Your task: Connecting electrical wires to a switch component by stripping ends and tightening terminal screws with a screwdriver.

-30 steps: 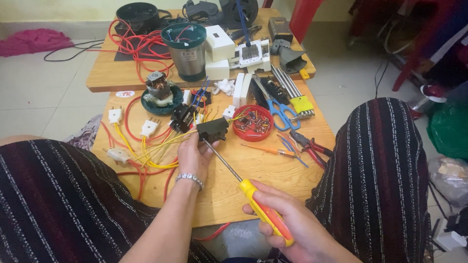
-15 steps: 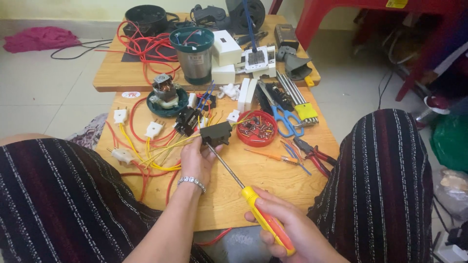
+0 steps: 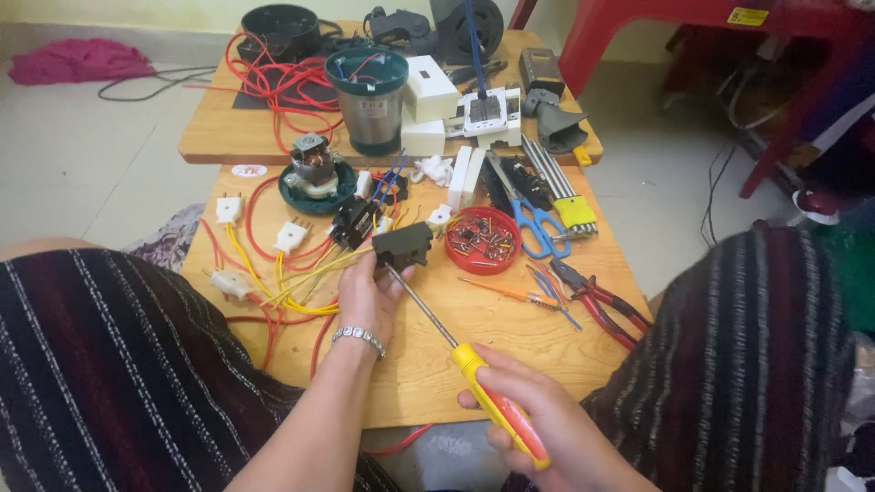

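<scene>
Soft, even daylight across the low wooden table, brightest on the pale floor tiles left of it. Faint, diffuse shadows only, close under objects on the table. No harsh glare; mild sheen on the red plastic chair beyond the table. Sharp at centre, slightly softer and wide-angle stretched near the lower corners.

The person wore dark trousers with thin pale and reddish stripes running along the cloth, seen over both knees on either side of the desk. Both forearms were bare, with no sleeves in view. A silver beaded bracelet circled the wrist of the left hand. The right hand carried no ring or band that could be made out.
</scene>
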